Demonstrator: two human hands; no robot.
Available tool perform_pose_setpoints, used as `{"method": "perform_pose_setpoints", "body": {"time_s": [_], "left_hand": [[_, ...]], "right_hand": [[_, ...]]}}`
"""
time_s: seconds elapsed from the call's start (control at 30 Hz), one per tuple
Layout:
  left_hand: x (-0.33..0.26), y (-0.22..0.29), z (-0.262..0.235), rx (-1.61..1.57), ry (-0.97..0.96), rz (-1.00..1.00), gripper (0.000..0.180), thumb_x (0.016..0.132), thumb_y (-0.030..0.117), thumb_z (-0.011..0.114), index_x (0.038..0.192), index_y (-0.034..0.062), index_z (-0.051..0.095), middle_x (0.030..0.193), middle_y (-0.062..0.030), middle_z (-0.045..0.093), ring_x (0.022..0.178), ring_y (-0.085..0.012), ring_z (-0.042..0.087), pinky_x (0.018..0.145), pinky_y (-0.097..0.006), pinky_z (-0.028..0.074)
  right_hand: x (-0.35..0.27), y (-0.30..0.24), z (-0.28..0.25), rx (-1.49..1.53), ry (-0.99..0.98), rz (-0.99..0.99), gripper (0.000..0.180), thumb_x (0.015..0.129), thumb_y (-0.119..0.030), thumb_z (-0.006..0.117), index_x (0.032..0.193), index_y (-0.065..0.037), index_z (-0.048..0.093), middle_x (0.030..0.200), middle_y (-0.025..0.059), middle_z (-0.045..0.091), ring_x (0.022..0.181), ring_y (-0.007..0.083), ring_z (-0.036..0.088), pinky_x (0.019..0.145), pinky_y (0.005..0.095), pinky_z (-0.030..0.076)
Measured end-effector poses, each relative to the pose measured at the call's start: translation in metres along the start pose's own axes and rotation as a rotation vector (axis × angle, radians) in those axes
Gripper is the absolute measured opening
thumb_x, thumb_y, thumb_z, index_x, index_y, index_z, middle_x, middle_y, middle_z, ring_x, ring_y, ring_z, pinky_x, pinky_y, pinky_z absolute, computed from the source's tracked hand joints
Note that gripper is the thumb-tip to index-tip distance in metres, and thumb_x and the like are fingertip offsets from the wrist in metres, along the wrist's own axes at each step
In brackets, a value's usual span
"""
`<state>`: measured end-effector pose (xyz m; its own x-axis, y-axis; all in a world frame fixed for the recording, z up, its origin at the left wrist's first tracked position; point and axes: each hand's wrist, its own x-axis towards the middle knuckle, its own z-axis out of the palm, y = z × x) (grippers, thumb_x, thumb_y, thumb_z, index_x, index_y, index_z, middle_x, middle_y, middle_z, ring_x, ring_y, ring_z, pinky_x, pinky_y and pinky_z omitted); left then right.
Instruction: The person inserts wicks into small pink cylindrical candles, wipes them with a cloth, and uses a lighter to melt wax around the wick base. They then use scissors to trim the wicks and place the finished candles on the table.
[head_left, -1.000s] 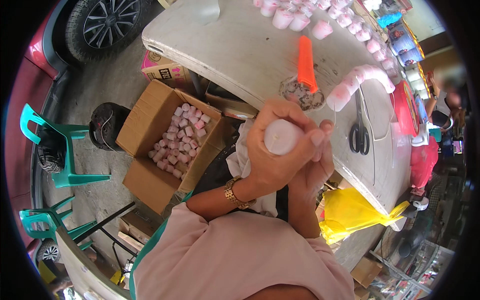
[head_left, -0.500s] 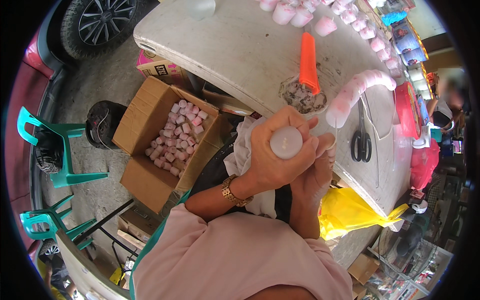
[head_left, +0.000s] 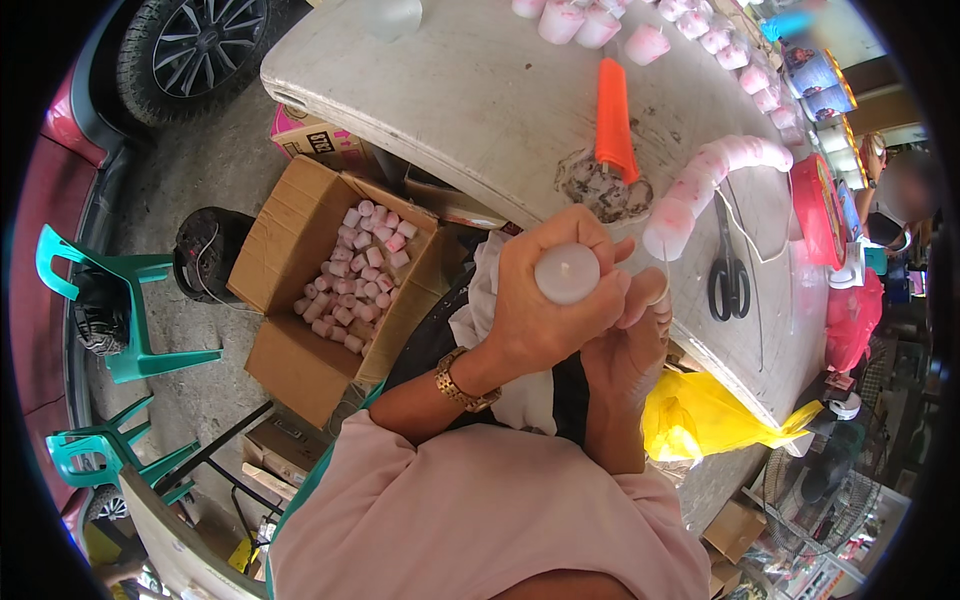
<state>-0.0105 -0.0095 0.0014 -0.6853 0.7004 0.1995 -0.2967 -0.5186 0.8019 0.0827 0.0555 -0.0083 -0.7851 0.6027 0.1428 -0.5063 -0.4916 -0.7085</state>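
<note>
My left hand (head_left: 545, 315), with a watch on its wrist, is closed round a pale round candle (head_left: 567, 273); its end, with a small wick in the middle, faces up. Just right of it and slightly lower, my right hand (head_left: 632, 350) has its fingers bent in a pinch on a thin wick string (head_left: 665, 258). That string runs up into a curved row of pink-and-white candle pieces (head_left: 690, 190) lying on the table. Black scissors (head_left: 728, 288) lie to the right of the row. What the right palm holds, if anything, is hidden.
The pale table (head_left: 450, 110) bears an orange-handled tool (head_left: 615, 120) by a dark, crusted patch (head_left: 590, 190), and several pink-and-white candles (head_left: 647, 45). At left, an open cardboard box (head_left: 282, 235) holds many small candle pieces. A yellow plastic bag (head_left: 700, 420) hangs by the table's edge.
The view has shifted slightly. Both hands keep nearly the same place and grip; the candle in the left hand has tilted a little, its wick end showing more plainly.
</note>
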Motion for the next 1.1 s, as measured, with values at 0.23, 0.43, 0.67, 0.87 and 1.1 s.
{"method": "perform_pose_setpoints", "body": {"time_s": [0.23,0.43,0.67,0.87,1.1], "left_hand": [[0.003,0.002,-0.003,-0.006,-0.037,-0.061,0.013,0.082,0.009,0.062,0.078,0.0053,0.05,0.059,0.0034,0.051,0.056,-0.0025,0.049,0.099,-0.046,0.046],[0.004,0.002,-0.004,-0.008,-0.051,-0.095,0.013,0.082,0.01,0.062,0.078,0.0055,0.05,0.058,0.0037,0.05,0.055,-0.0024,0.048,0.099,-0.044,0.047],[0.004,-0.003,-0.004,-0.066,-0.014,-0.101,0.011,0.08,0.007,0.063,0.078,0.0043,0.053,0.071,0.0028,0.051,0.069,-0.0026,0.05,0.092,-0.034,0.049],[0.003,0.002,-0.008,-0.072,-0.056,-0.116,0.017,0.083,0.018,0.063,0.082,0.0033,0.054,0.073,-0.0009,0.054,0.071,-0.0075,0.055,0.099,-0.038,0.044],[0.004,0.013,-0.012,-0.083,-0.045,0.001,0.031,0.087,0.029,0.053,0.085,-0.0015,0.055,0.07,-0.008,0.054,0.062,-0.0161,0.056,0.104,-0.047,0.039]], "right_hand": [[0.003,0.0,0.001,-0.013,-0.039,-0.003,0.024,0.098,-0.005,0.042,0.075,-0.006,0.046,0.075,0.0095,0.057,0.068,0.0161,0.053,0.063,0.0267,0.044],[0.003,0.0,0.002,-0.065,0.034,0.002,0.024,0.095,-0.004,0.047,0.072,-0.008,0.045,0.07,0.0038,0.05,0.063,0.0114,0.048,0.059,0.0225,0.042],[0.002,0.001,-0.006,0.038,-0.037,0.024,0.022,0.095,0.0,0.042,0.075,-0.005,0.047,0.08,0.0122,0.059,0.072,0.0173,0.055,0.066,0.0279,0.046],[0.006,-0.003,-0.01,-0.076,-0.089,0.072,0.012,0.093,-0.004,0.044,0.084,-0.005,0.052,0.085,0.0083,0.057,0.078,0.0153,0.054,0.071,0.0273,0.045],[-0.023,-0.06,-0.016,-0.819,-0.007,0.031,0.027,0.09,0.001,0.043,0.111,0.002,0.061,0.11,0.0107,0.061,0.099,0.0196,0.058,0.086,0.0309,0.044]]}}
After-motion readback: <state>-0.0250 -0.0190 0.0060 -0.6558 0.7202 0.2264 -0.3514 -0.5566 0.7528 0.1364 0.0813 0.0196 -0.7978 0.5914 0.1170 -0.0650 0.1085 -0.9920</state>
